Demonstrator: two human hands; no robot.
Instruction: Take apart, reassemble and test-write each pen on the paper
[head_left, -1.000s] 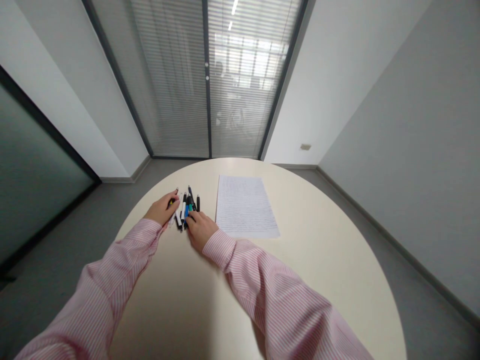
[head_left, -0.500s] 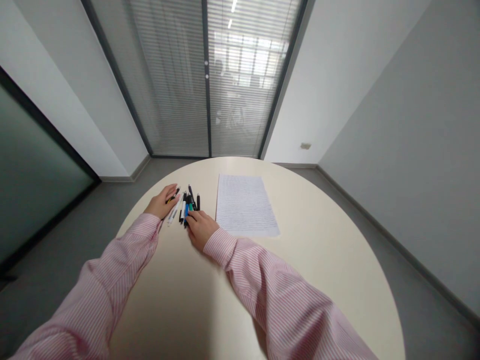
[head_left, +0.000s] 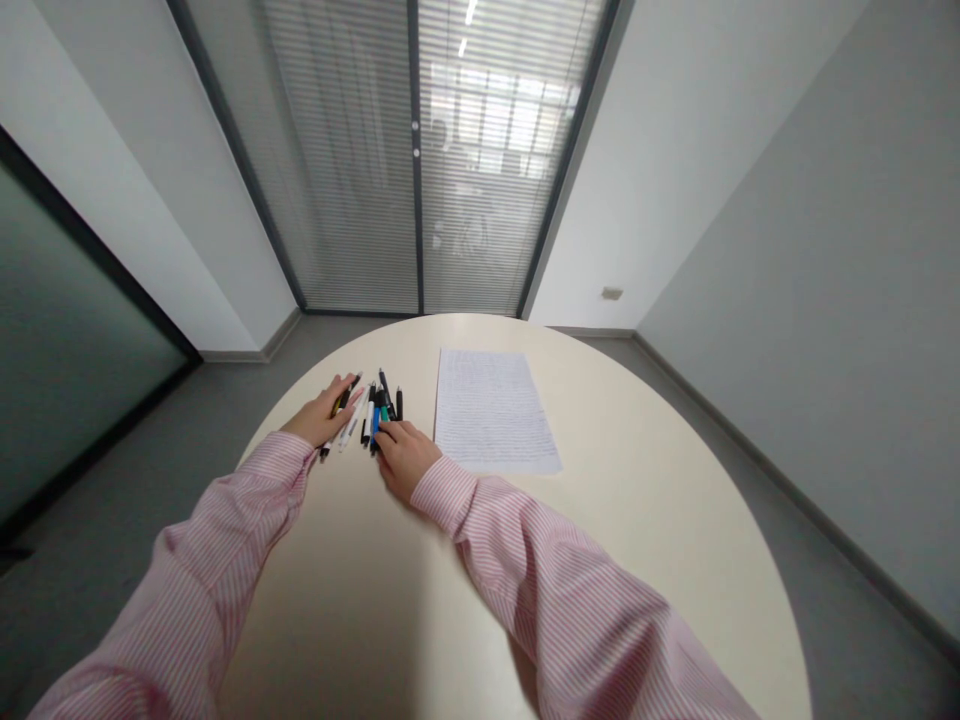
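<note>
On the left side of the round table (head_left: 637, 540), your two hands are at a loose group of pens, a little to the left of a sheet of lined paper (head_left: 491, 410). Your left hand (head_left: 316, 418) lies over the group's left edge, its fingers parted from the thumb, with a dark pen marked with yellow (head_left: 343, 402) showing in the gap; whether they pinch it, you cannot tell from here. Just right of that hand, a white pen (head_left: 352, 424) lies aslant. Your right hand (head_left: 409, 460) is at the near right of the group, fingers bent and close together by the near part of a blue pen (head_left: 376, 418); their tips are too small to make out a grip. Beside the blue one is a green-marked pen (head_left: 385, 411), and a black pen (head_left: 385, 380) reaches toward the far side. A shorter-looking black pen (head_left: 400, 403) lies at the group's right edge, near the paper but apart from it. Both your arms wear pink striped sleeves (head_left: 592, 610).
</note>
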